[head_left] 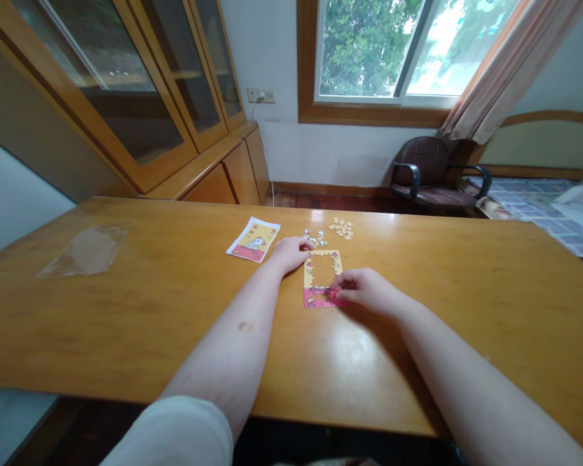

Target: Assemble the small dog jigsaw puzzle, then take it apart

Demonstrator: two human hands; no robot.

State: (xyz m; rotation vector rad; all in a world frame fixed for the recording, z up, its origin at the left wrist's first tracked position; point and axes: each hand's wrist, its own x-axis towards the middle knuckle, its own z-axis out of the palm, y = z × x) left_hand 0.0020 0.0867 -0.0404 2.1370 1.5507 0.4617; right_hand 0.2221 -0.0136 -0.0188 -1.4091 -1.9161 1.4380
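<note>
So we've got the puzzle frame (321, 279) lying flat on the bench (126, 310), pretty much dead centre. Our right hand (366, 289) sits on its right lower edge, and our left hand (290, 252) rests just left of its top corner. Behind the frame are two heaps of loose pieces: the nearer pile (315, 239) just past our left fingers, the farther pile (341, 228) to its right. The picture card (253, 239) lies left of all that, and the plastic bag (85, 250) is way off near the left edge. The chair (425, 171) stands behind the bench under the window (398, 48).
</note>
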